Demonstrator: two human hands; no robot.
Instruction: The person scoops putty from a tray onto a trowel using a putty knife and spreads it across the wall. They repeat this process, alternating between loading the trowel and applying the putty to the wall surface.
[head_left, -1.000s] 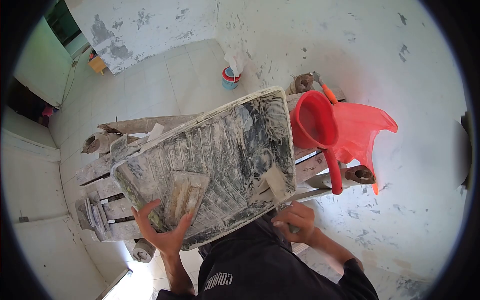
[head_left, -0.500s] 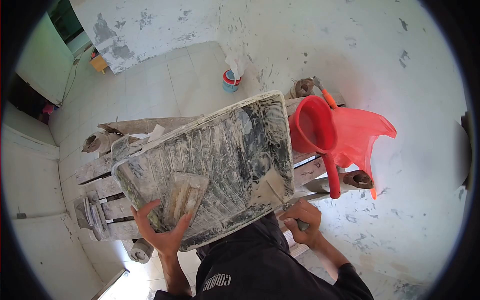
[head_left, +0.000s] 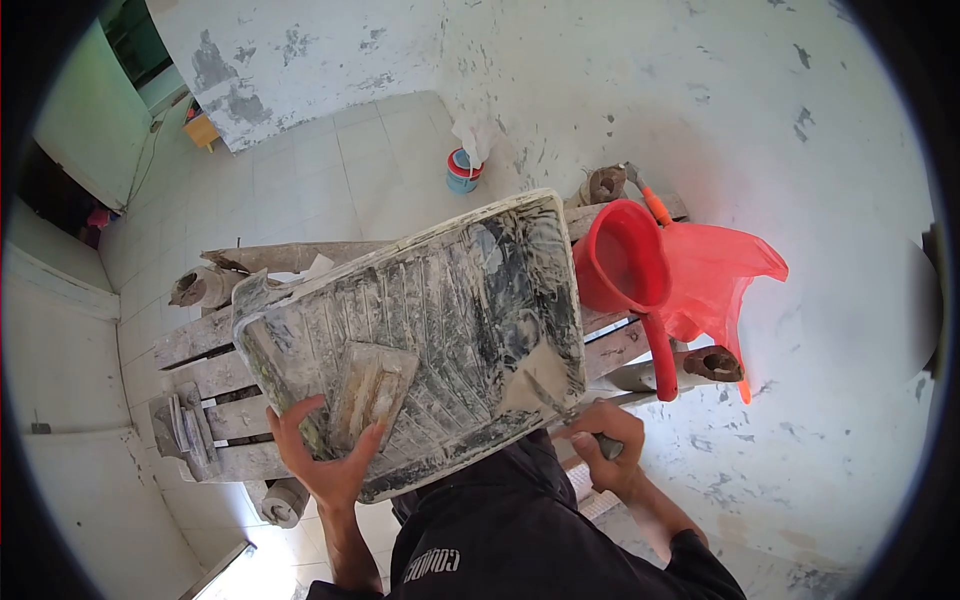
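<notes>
A large black paint tray (head_left: 470, 330), smeared with dried plaster, lies tilted across the bench in front of my body. My left hand (head_left: 335, 475) grips its near left rim, thumb and a finger spread over the edge beside a plaster-caked trowel (head_left: 375, 390) lying in the tray. Its other fingers are hidden. At the near right rim, my right hand (head_left: 610, 440) is closed round the dark handle of a putty knife (head_left: 548, 397). The blade touches a patch of pale wet putty (head_left: 530, 380) in the tray's right corner.
A red dipper (head_left: 630, 260) stands right of the tray, with a red plastic bag (head_left: 715, 270) and an orange-handled tool (head_left: 655, 205) beside it. Below is a slatted wooden bench (head_left: 240, 415), with stacked flat scrapers (head_left: 187, 430) at its left. A blue bucket (head_left: 463, 175) sits on the floor.
My right hand has shifted slightly and the putty knife's blade now shows more clearly over the putty. The left hand keeps its hold. The camera view has moved slightly.
</notes>
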